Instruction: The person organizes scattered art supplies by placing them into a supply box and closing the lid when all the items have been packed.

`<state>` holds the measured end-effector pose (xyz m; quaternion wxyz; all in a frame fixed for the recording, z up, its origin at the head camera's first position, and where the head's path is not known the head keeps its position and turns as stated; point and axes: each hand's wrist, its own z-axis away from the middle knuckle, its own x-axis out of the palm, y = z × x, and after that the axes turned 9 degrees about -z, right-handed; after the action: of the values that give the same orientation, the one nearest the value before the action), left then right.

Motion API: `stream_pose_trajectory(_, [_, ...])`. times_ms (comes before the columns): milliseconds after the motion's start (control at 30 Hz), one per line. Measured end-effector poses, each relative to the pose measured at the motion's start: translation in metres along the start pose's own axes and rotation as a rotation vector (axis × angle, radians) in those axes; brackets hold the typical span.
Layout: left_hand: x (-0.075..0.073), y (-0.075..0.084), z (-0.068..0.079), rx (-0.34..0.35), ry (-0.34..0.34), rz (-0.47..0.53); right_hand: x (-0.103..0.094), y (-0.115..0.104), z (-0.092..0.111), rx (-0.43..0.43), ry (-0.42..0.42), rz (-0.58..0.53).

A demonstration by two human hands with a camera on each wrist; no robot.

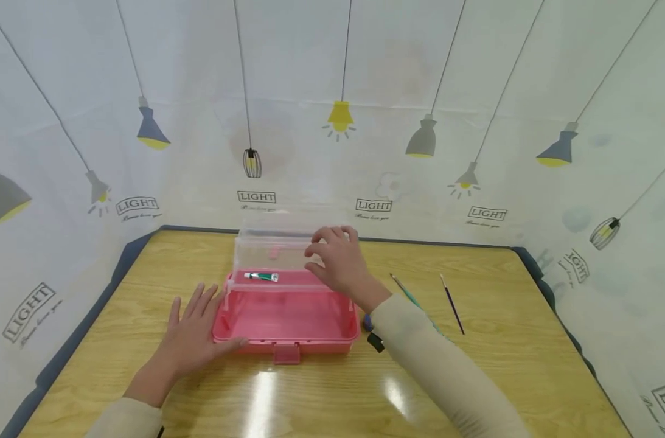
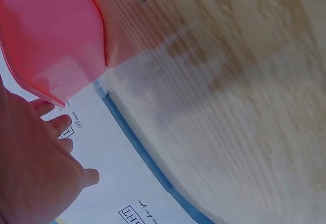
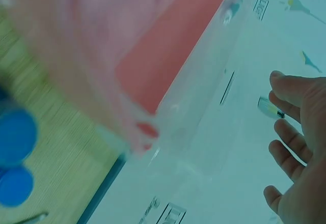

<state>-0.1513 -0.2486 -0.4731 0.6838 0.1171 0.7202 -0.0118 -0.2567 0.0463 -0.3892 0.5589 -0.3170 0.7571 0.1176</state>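
A pink plastic box (image 1: 288, 313) stands with its clear lid (image 1: 294, 243) raised at the back. Its lower compartment is bare, and a front latch (image 1: 286, 354) hangs down. A small green-and-white tube (image 1: 261, 277) lies toward the back of the box. My left hand (image 1: 195, 340) is spread at the box's front left corner, thumb along the front rim. Over the right side of the raised lid hovers my right hand (image 1: 339, 258), fingers loosely bent around nothing. In the right wrist view that hand (image 3: 300, 142) appears apart from the lid.
Right of the box lie a teal paintbrush (image 1: 406, 291), partly behind the right sleeve, and a dark purple paintbrush (image 1: 452, 304). Blue-topped containers (image 3: 15, 137) stand close to the box's right side. A lamp-printed white sheet (image 1: 305, 152) surrounds the wooden table (image 1: 321, 401).
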Motion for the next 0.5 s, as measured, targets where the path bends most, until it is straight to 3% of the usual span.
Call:
stream_pose_trajectory(267, [0.001,0.001,0.000,-0.005,-0.004,0.003,-0.017,0.046,0.036,0.005,0.084,-0.039])
stream_pose_trajectory(500, [0.003,0.001,-0.001,0.002,0.001,0.005,-0.026,0.083,0.068,0.084,0.076,-0.036])
